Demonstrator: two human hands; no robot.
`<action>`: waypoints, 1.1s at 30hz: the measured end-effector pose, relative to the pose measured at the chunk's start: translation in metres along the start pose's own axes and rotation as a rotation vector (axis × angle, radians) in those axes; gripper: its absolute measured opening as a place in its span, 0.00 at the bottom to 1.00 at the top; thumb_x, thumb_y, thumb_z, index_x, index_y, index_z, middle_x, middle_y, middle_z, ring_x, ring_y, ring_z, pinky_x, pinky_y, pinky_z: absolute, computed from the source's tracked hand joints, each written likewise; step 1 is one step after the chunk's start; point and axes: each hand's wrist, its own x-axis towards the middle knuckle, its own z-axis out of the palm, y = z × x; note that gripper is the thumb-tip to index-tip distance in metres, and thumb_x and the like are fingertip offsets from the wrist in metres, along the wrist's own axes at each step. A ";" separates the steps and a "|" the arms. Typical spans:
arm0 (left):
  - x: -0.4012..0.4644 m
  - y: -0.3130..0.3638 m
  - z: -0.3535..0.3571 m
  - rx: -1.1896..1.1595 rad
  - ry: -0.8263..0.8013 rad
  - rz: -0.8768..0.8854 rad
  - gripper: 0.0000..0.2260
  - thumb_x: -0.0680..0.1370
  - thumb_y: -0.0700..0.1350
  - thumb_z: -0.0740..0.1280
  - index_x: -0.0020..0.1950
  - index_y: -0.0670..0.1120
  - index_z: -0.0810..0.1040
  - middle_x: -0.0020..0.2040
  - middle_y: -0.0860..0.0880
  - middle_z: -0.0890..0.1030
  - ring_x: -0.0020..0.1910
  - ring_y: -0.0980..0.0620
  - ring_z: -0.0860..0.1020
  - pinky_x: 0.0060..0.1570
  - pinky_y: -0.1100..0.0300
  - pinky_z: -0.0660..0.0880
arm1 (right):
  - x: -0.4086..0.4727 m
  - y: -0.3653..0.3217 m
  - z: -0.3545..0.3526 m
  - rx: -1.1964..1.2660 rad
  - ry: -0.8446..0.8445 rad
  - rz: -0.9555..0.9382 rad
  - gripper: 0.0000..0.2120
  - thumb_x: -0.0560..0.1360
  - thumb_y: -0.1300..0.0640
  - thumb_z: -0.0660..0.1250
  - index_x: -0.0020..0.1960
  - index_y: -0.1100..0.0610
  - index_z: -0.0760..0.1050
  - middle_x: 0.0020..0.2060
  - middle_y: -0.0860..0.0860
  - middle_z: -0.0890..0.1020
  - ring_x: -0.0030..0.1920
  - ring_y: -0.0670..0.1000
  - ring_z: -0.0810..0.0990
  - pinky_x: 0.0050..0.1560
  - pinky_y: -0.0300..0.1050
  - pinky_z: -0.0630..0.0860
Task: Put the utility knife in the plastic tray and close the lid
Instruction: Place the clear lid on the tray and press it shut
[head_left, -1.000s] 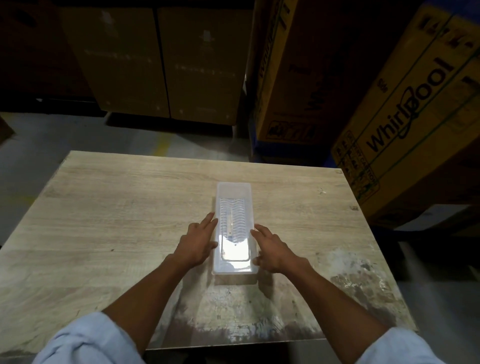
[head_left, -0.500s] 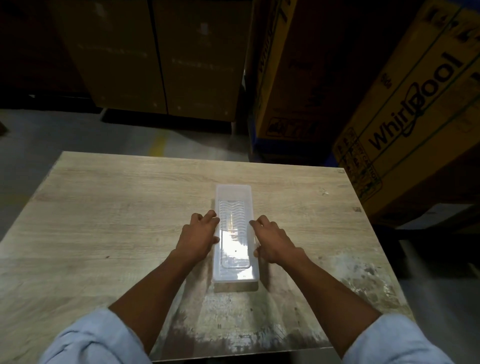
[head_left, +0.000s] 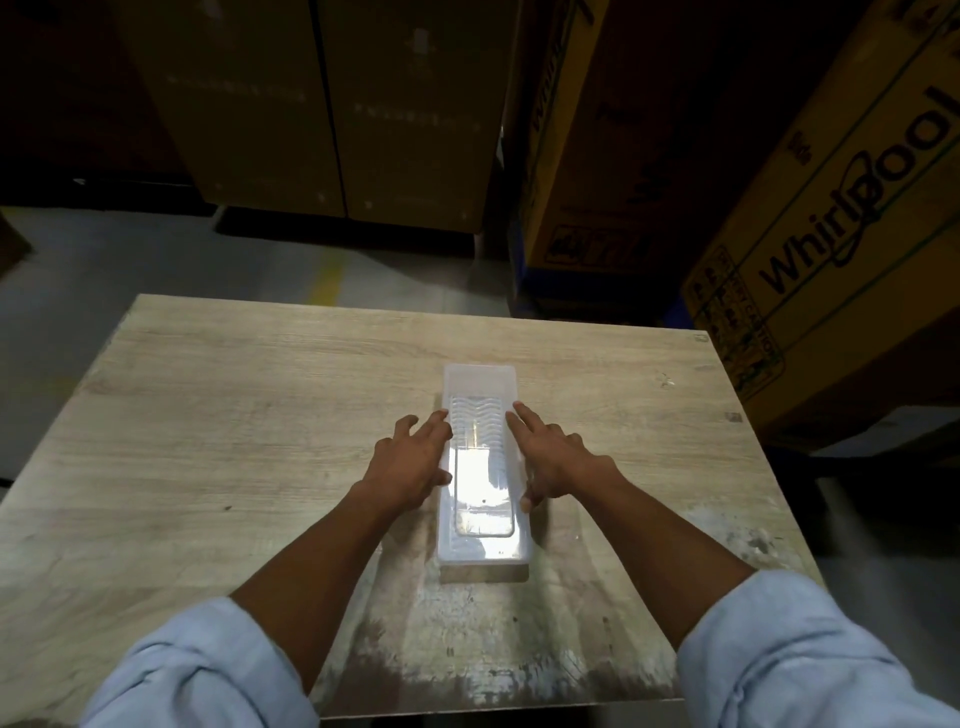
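A long translucent plastic tray (head_left: 482, 551) lies lengthwise on the wooden table (head_left: 234, 415), with its clear lid (head_left: 480, 384) resting flat on top. Through the wavy lid a faint yellowish shape shows inside, likely the utility knife (head_left: 474, 434), blurred by glare. My left hand (head_left: 413, 462) lies along the tray's left edge with fingers spread, fingertips on the lid's rim. My right hand (head_left: 553, 457) mirrors it on the right edge, its thumb against the tray's side.
Tall cardboard appliance boxes (head_left: 831, 223) stand close behind and to the right of the table. More boxes (head_left: 337, 104) stand on the dark floor beyond the far edge. The table's near part is worn and whitish (head_left: 467, 649).
Both hands have slid a little further away along the tray's edges and their fingers have spread out flat. The tray and lid have stayed in place.
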 end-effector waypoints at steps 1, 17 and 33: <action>0.001 0.000 0.000 -0.016 -0.006 -0.002 0.27 0.77 0.47 0.71 0.73 0.48 0.64 0.83 0.52 0.53 0.80 0.38 0.54 0.67 0.35 0.69 | 0.002 0.000 -0.001 -0.003 -0.008 -0.001 0.68 0.62 0.50 0.84 0.81 0.52 0.36 0.81 0.51 0.36 0.79 0.64 0.54 0.74 0.67 0.57; 0.010 -0.005 -0.010 -0.066 -0.092 0.005 0.26 0.74 0.48 0.74 0.67 0.50 0.65 0.83 0.54 0.48 0.81 0.38 0.50 0.70 0.33 0.63 | 0.017 -0.002 -0.019 -0.005 -0.100 0.008 0.72 0.60 0.47 0.85 0.79 0.45 0.28 0.79 0.53 0.27 0.80 0.66 0.48 0.76 0.71 0.51; 0.013 -0.010 -0.010 -0.120 -0.104 -0.019 0.46 0.73 0.51 0.75 0.80 0.52 0.47 0.82 0.53 0.56 0.80 0.40 0.52 0.71 0.35 0.61 | 0.021 -0.005 -0.028 -0.104 -0.101 0.013 0.72 0.59 0.40 0.84 0.80 0.50 0.32 0.80 0.56 0.32 0.81 0.64 0.50 0.74 0.73 0.50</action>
